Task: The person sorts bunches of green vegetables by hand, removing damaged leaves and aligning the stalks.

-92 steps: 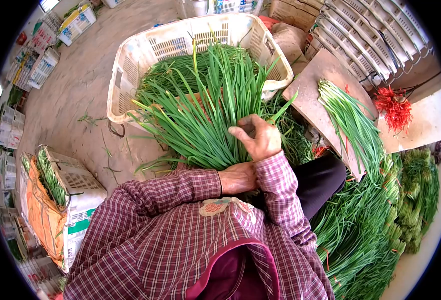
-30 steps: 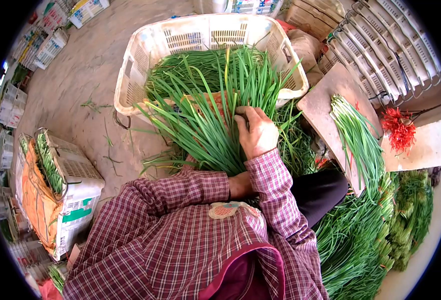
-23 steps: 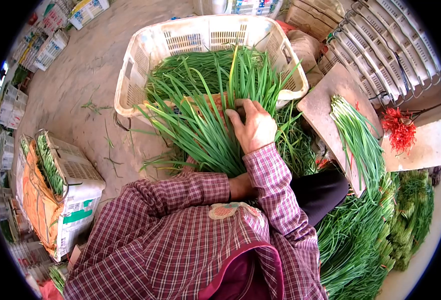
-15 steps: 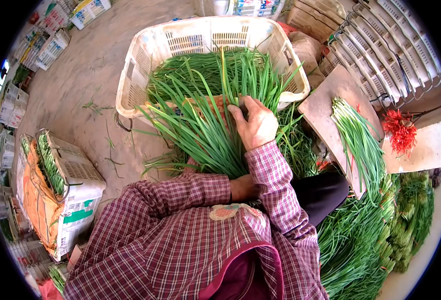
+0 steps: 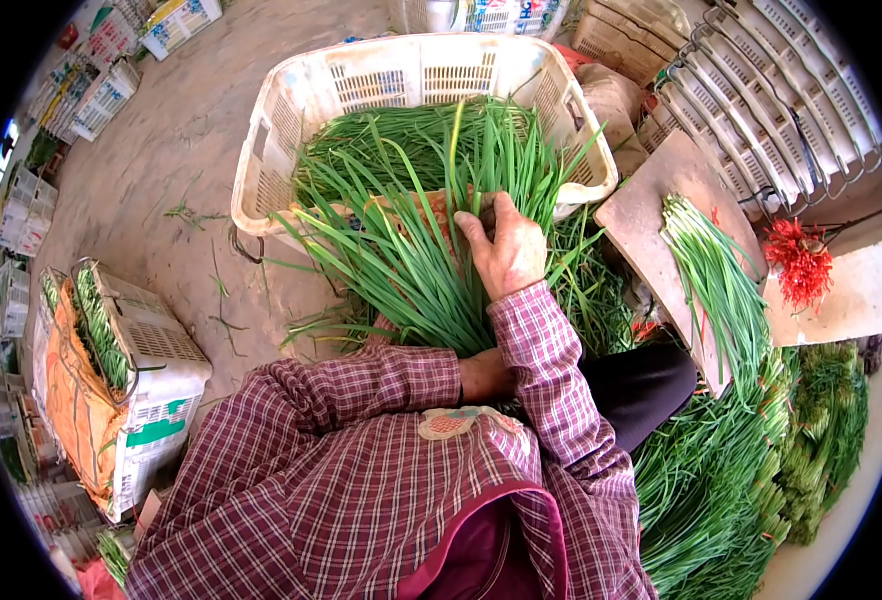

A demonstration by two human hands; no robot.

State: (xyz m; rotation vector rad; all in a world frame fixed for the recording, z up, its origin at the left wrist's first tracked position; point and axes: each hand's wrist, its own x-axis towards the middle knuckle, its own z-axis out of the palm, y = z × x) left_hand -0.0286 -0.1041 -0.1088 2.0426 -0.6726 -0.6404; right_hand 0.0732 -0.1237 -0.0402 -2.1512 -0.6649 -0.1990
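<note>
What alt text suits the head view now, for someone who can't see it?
A bare right-hand grip touches a fan of green leaves, the left-hand grip partly hidden by the right checked sleeve. Ahead, a white crate holds more greens; a bunch lies on a board at right.

The right hand [image 5: 509, 248] touches fanned green leaves [image 5: 413, 262] near a white crate [image 5: 414, 84].

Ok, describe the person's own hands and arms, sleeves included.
The left sleeve and right sleeve are long, in maroon plaid crossed with white lines. The right hand is ungloved; the left hand is mostly hidden, bare where it shows.
</note>
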